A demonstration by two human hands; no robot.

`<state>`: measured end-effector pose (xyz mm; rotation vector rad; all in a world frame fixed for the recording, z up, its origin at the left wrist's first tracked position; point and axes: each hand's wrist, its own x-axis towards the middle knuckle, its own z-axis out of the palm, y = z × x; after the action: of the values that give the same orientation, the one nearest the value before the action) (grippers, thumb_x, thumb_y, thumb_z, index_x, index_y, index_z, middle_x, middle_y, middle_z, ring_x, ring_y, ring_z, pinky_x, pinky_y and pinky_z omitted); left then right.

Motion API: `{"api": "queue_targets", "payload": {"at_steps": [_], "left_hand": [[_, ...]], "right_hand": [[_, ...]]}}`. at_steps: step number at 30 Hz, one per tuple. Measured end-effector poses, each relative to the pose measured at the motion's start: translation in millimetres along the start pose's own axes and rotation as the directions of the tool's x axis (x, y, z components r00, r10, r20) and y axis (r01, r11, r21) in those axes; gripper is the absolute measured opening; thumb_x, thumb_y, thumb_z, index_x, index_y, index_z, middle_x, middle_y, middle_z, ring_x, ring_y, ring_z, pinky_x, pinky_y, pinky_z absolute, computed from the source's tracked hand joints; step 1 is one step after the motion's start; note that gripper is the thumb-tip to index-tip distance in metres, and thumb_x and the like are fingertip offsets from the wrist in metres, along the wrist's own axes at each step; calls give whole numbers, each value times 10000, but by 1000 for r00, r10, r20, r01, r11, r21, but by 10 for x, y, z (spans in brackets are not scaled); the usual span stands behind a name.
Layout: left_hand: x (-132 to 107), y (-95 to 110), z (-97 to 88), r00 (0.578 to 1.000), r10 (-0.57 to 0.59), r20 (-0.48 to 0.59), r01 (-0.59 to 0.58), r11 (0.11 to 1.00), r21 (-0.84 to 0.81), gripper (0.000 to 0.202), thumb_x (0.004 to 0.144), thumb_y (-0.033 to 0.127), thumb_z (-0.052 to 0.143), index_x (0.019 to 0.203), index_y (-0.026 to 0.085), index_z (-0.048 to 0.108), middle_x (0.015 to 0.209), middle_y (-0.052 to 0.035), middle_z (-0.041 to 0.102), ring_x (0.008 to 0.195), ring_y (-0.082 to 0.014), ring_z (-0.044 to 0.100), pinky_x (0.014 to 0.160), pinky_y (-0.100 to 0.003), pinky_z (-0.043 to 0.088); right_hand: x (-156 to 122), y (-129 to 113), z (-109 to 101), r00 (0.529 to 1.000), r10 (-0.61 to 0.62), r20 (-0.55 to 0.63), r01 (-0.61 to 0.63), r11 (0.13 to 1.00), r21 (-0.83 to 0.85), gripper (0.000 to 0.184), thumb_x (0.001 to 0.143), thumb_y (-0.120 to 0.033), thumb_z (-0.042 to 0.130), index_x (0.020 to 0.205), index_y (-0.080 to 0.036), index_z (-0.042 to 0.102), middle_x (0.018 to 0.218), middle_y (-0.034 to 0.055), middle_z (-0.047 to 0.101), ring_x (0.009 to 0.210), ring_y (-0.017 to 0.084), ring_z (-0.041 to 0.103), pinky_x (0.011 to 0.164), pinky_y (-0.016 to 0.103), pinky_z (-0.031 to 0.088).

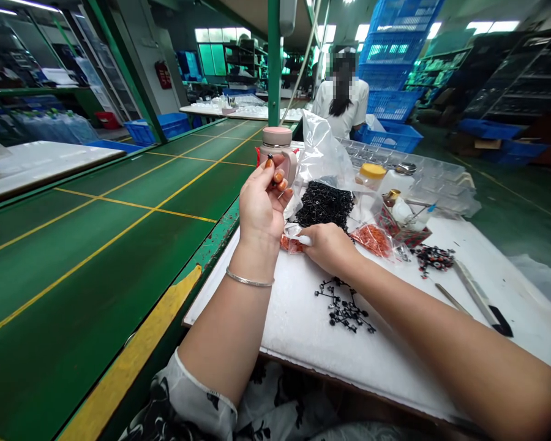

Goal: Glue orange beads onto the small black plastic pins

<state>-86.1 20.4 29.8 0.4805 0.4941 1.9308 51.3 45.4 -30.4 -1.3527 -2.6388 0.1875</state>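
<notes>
My left hand (264,196) is raised over the near side of the white board, its fingers curled in a pinch. A tiny black part (269,160) shows at the fingertips. Lower and to the right, my right hand (328,246) has its fingers closed at the mouth of a small clear bag of orange pieces (292,245); what they grip is hidden. Just behind lies a big heap of black parts (326,205) by an open plastic bag (324,150). Nearer to me, black parts with thin stems (349,309) lie scattered on the board (298,324).
To the left runs a green conveyor belt (133,245) with yellow lines. A pink mug (277,139), another bag of orange pieces (374,239), a yellow-lidded jar (371,174), mixed small parts (434,260) and a long flat tool (480,297) surround the hands. A co-worker (342,98) sits ahead.
</notes>
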Motion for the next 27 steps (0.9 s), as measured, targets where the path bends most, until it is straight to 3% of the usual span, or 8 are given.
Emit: {"api": "queue_targets", "payload": {"at_steps": [7, 16, 22, 27], "left_hand": [[-5, -2, 4, 1000, -18, -1, 18, 999, 32, 143, 915, 152, 545, 808, 153, 640, 573, 53, 500, 467, -21, 476, 478, -114, 407], [12, -45, -13, 1000, 13, 7, -14, 996, 93, 93, 890, 175, 595, 812, 162, 644, 591, 52, 505, 478, -28, 460, 481, -124, 399], [-6, -90, -15, 998, 4, 58, -13, 988, 157, 140, 898, 168, 556, 809, 157, 664, 612, 46, 486, 486, -29, 468, 487, -136, 404], [-76, -188, 28, 978, -98, 182, 43, 958, 283, 123, 880, 171, 559, 828, 144, 667, 607, 49, 463, 485, -37, 449, 474, -138, 413]], "right_hand": [[-11, -6, -30, 1000, -19, -18, 20, 999, 33, 193, 802, -203, 541, 810, -206, 734, 762, 82, 734, 681, 188, 628, 596, 270, 321], [-57, 113, -58, 993, -83, -85, 97, 979, 178, 206, 839, -226, 525, 688, -185, 658, 657, 32, 687, 595, 139, 559, 561, 246, 321], [-216, 287, -289, 988, -42, -149, 92, 932, 350, 130, 816, -210, 566, 745, -186, 672, 670, 0, 667, 647, 143, 582, 607, 249, 360], [-530, 544, -394, 999, 16, -39, -6, 969, 246, 109, 781, -183, 595, 717, -202, 681, 742, 6, 693, 711, 164, 611, 651, 272, 395]]}}
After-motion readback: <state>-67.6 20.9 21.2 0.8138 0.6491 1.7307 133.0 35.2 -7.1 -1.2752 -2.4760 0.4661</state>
